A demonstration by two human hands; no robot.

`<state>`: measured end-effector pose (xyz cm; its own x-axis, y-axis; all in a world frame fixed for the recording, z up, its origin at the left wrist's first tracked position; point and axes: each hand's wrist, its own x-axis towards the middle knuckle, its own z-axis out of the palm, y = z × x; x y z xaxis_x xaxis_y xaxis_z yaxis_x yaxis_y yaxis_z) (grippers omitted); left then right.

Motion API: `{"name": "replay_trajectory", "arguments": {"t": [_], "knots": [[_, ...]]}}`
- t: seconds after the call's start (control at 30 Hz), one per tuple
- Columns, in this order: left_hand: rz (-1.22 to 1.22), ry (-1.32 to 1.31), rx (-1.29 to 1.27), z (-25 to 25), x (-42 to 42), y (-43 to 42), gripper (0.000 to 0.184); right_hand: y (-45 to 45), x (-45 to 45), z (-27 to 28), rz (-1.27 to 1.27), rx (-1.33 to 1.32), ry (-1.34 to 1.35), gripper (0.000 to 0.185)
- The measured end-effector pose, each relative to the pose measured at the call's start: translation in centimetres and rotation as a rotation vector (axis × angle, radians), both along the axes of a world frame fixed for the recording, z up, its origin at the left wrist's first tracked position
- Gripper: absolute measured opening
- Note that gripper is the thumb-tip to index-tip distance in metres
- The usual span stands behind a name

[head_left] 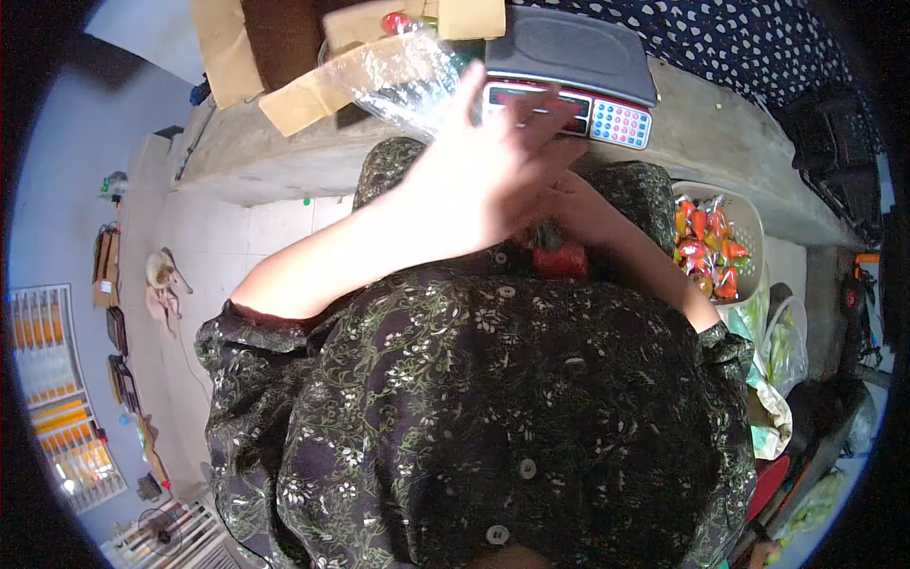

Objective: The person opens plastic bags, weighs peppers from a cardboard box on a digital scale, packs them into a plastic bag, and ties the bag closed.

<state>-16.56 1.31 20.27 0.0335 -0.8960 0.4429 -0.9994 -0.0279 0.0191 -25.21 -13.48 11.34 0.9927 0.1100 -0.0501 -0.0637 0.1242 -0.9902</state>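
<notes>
My left hand (493, 156) is raised in front of the scale (569, 47), smeared by motion, its fingers partly spread. Behind its fingertips is a clear plastic bag (403, 81); whether they touch cannot be made out. My right hand (559, 204) is mostly hidden behind the left one, close to my lap. Just below the hands, something red (561, 260) shows against my patterned shirt. A red pepper (395, 21) lies at the open cardboard box (303, 100), left of the scale.
On the right, a perforated basket (749, 232) holds several bagged red and orange peppers (700, 251). Plastic bags with green produce (785, 346) lie below it. The concrete ledge (706, 109) runs across the front. A small animal (166, 275) is on the floor at left.
</notes>
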Motion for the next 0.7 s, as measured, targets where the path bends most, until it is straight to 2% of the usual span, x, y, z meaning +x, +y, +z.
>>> {"name": "replay_trajectory", "arguments": {"t": [0.07,0.17,0.27,0.37,0.47,0.5,0.57,0.63,0.67,0.7], "knots": [[-0.019,0.182,0.165,-2.6,0.5,0.1,0.036,0.4,-0.6,0.8,-0.07,0.091,0.055,0.027],[0.141,0.227,0.585,-0.2,1.1,0.3,0.022,-1.2,0.2,1.2,0.234,-0.082,0.04,0.037],[-0.136,0.144,0.314,-0.8,3.3,1.5,0.019,-1.9,0.2,2.7,0.295,-0.13,0.116,0.035],[-0.136,0.156,0.232,-2.7,5.3,1.7,0.017,-2.6,0.5,1.2,0.344,-0.067,-0.069,0.034],[-0.042,0.22,0.143,-6.3,5.1,1.7,0.017,-2.5,-0.1,0.9,0.198,0.165,-0.016,0.032],[-0.009,0.245,0.115,-7.0,4.4,1.7,0.016,-2.2,-0.3,1.1,0.119,0.162,-0.003,0.031],[0.117,0.249,0.213,-7.4,2.4,1.8,0.015,-1.4,-0.2,1.8,-0.036,0.153,0.023,0.032],[0.187,0.303,0.269,-6.0,1.5,1.6,0.018,-1.5,0.8,0.9,-0.061,-0.017,-0.079,0.032],[0.16,0.359,0.217,-6.1,1.6,1.6,0.018,-1.7,1.4,0.5,-0.072,-0.102,-0.13,0.032],[0.134,0.412,0.165,-6.0,1.9,1.5,0.018,-1.9,2.0,0.4,-0.138,-0.396,-0.3,0.032]]}}
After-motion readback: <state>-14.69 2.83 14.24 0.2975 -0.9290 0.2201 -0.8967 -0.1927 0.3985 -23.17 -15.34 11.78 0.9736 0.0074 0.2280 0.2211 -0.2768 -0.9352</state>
